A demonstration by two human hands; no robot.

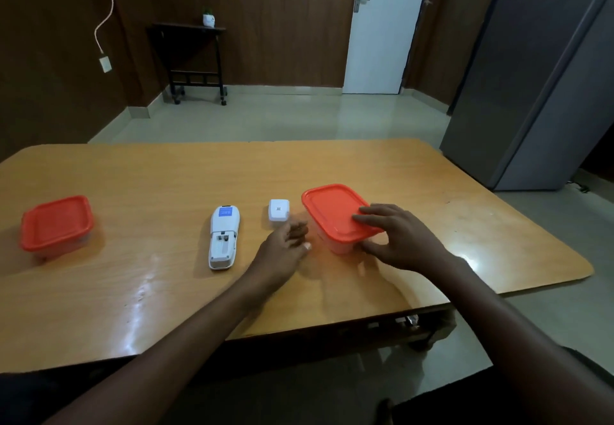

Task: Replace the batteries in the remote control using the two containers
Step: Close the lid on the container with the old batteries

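Orange-lidded container (335, 215), right of centre on the wooden tabletop (166, 175): right hand (395, 235) grips its near corner, fingers on lid, thumb on wall. Left hand (285, 245) beside it, fingers loosely curled, blurred. White remote (223, 236) face down, compartment open; battery cover (278, 210) just beyond. Second container (56, 223) far left.

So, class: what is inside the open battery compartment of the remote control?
The remote control lies face down, its cover beside it. The compartment shows white walls and small dark contacts; no batteries appear, though it is too small to be certain.
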